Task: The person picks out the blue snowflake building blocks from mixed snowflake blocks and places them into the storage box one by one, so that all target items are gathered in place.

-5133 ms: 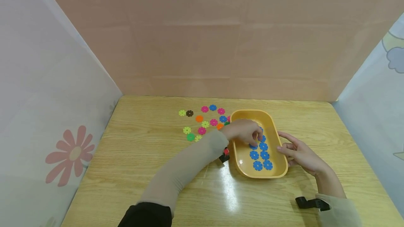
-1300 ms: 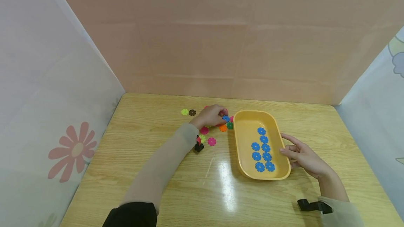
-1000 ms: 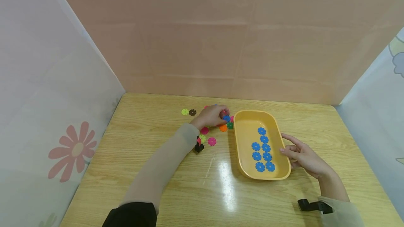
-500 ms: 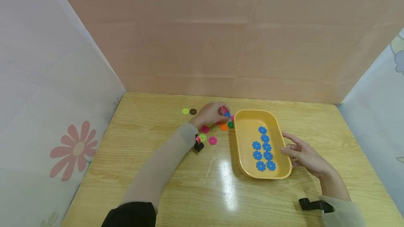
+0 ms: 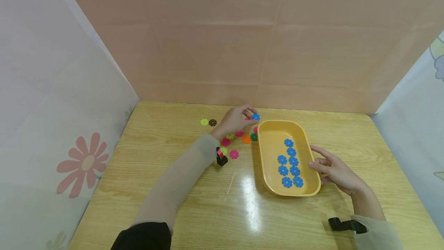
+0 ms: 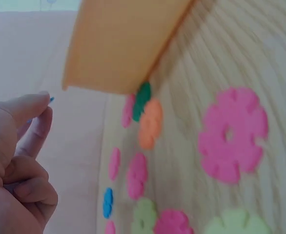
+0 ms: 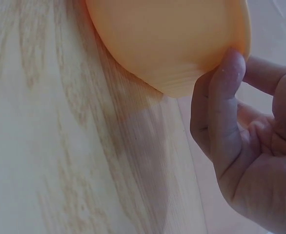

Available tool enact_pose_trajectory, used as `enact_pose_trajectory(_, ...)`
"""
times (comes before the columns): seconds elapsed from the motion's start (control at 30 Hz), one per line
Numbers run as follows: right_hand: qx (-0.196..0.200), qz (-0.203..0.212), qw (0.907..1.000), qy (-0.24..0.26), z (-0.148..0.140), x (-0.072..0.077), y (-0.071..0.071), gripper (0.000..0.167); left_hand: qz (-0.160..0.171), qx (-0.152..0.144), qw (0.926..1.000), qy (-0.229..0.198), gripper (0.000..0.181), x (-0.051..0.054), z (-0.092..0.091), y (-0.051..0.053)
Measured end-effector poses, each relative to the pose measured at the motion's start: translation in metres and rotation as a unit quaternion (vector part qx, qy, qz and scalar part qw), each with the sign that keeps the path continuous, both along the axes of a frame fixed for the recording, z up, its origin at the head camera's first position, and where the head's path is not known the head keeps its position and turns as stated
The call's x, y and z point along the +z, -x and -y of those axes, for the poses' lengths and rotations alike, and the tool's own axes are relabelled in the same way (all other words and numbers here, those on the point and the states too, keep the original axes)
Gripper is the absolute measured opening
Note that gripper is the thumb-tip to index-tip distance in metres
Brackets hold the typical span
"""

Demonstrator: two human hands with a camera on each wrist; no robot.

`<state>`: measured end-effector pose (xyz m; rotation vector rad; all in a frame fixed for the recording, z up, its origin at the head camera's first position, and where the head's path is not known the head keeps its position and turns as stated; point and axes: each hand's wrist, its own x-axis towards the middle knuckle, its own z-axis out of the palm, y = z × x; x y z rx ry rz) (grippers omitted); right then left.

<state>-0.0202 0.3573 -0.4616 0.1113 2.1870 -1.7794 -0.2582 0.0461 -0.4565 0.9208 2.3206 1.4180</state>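
Observation:
My left hand (image 5: 236, 120) pinches a blue flower-shaped disc (image 5: 256, 116) between thumb and index finger, held up past the tray's far left corner. Only a sliver of that disc shows in the left wrist view. A yellow plastic tray (image 5: 262, 176) has several blue discs (image 5: 293, 161) lying flat in it, roughly in two columns. My right hand (image 5: 338, 173) holds the tray's right rim, thumb on the edge and fingers against the outer wall, as the right wrist view (image 7: 250, 146) shows. Another blue disc (image 6: 108, 202) lies on the table beyond the left hand.
Left of the tray lie loose discs: pink (image 5: 234, 154), orange (image 5: 246, 139), green (image 5: 254, 137), yellow-green (image 5: 204, 122) and brown (image 5: 212, 122). My left hand covers some. A wooden table (image 5: 138, 165) bears everything, with a pinkish-brown panel (image 5: 208, 57) behind and light panels at both sides.
My left hand left the tray for the loose discs, took hold of a blue disc, and has lifted it away and to the right. My right hand stays on the tray rim.

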Motion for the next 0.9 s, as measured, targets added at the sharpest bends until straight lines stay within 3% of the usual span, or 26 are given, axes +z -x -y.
enact_pose_trajectory(0.13, -0.001, 0.001, 1.0000, 0.001, 0.000, -0.001, 0.000, 0.073, 0.022, -0.038, 0.9980, -0.045, 0.027, 0.008, -0.006, -0.006)
enact_pose_trajectory(0.23, -0.002, 0.001, 1.0000, 0.001, 0.000, -0.002, 0.000, 0.073, 0.023, -0.066, 0.9963, -0.051, 0.026, 0.011, -0.010, -0.010)
enact_pose_trajectory(0.57, -0.005, 0.002, 1.0000, -0.001, 0.001, -0.001, 0.000, 0.073, -0.017, -0.148, 0.9887, -0.013, 0.028, 0.020, -0.027, -0.020)
enact_pose_trajectory(0.9, -0.004, 0.001, 1.0000, 0.003, 0.003, -0.003, -0.001, 0.073, -0.065, -0.237, 0.9679, 0.052, 0.026, 0.019, -0.042, -0.029)
